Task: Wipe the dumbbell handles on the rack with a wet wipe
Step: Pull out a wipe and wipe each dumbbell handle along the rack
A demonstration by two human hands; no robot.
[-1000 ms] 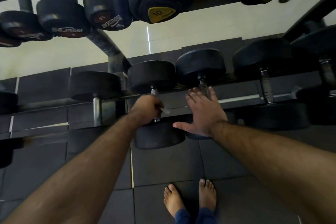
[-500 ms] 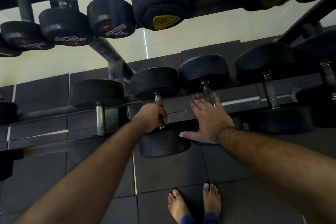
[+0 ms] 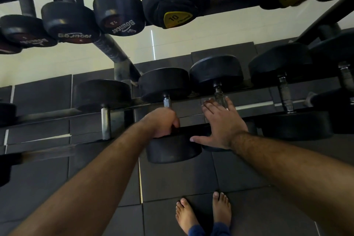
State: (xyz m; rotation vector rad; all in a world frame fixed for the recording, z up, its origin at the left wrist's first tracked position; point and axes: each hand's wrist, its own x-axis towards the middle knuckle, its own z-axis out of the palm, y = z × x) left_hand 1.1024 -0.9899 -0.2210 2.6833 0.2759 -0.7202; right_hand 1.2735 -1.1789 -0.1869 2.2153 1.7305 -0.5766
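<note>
**Left hand on dumbbell handle, lower rack**

Head view: left hand [image 3: 162, 121] is curled tight round the knurled handle [image 3: 167, 102] of a black dumbbell [image 3: 168, 113] on the lower rack [image 3: 57, 116], centre of frame. Wet wipe not visible; can't tell if it's inside the fist. Right hand [image 3: 223, 123] is spread flat, fingers straight, lying over the next dumbbell [image 3: 216, 73] to the right, fingertips by its handle [image 3: 218, 95]. More dumbbells sit left & right on the same rail; upper row hangs far above, one w/ a yellow "10" label [image 3: 177, 18]. Bare feet [image 3: 203, 214] near, on dark floor tiles [image 3: 172, 182].
</note>
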